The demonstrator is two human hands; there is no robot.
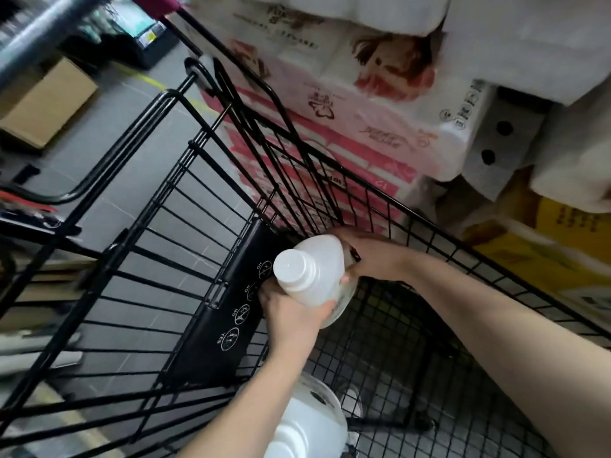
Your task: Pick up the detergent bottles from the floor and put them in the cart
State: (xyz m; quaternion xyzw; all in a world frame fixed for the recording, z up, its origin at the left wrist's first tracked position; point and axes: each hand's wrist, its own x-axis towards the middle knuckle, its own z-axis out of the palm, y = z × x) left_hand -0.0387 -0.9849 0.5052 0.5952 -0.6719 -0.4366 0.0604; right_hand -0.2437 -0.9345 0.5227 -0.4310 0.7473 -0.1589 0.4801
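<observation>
A white detergent bottle (310, 272) with a white cap is inside the black wire cart (185, 206), close to the cart's black child-seat flap. My left hand (287, 315) grips its lower side from the near left. My right hand (373, 256) holds its far right side, fingers curled round it. A second white detergent bottle (307, 424) stands in the cart at the bottom of the view, partly hidden by my left forearm.
Stacked packs of paper rolls (347, 104) and a yellow carton (555, 252) stand just beyond the cart's far side. A cardboard box (46, 104) lies on the grey tiled floor at the left. A metal rail (36, 31) crosses the upper left corner.
</observation>
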